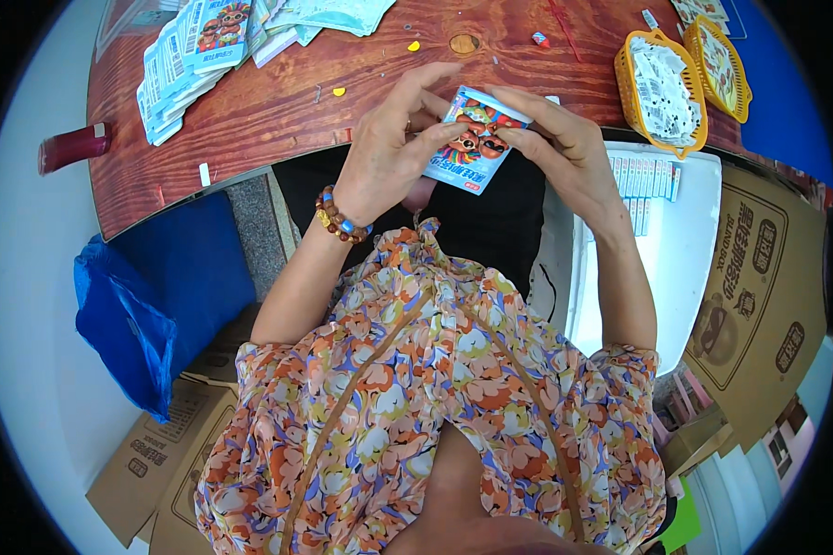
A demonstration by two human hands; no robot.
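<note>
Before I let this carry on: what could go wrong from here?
The carton might slip: the left hand and right hand hold it up, its lower part above the lap. The thumbs rest on its front, so hard pressure could dent it. The left basket seems to overhang the table, so a bump might spill its packets.

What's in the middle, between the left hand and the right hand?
A small blue printed package; the left hand and right hand both hold it, as the head view shows.
</note>
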